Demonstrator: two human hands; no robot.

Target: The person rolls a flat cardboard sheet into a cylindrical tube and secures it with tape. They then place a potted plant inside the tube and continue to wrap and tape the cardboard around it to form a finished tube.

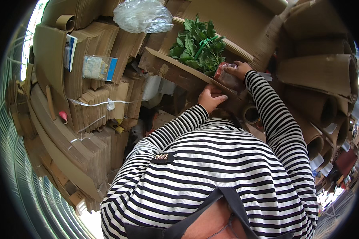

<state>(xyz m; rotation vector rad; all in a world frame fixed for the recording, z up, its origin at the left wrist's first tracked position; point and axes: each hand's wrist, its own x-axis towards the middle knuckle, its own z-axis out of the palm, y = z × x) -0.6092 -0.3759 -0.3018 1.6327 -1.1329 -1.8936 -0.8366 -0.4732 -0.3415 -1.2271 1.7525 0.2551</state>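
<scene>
Bright daylight, blown-out rim, heavy fisheye distortion.

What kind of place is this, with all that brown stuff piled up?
Probably a storeroom or packing spot for cardboard. Flattened cardboard stacks and big cardboard rolls crowd round, and a bunch of leafy greens sits in a cardboard box.

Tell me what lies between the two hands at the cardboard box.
In the head view, the box's cardboard edge runs between the left hand, below it, and the right hand, which holds a reddish bag beside the tied leafy greens.
</scene>
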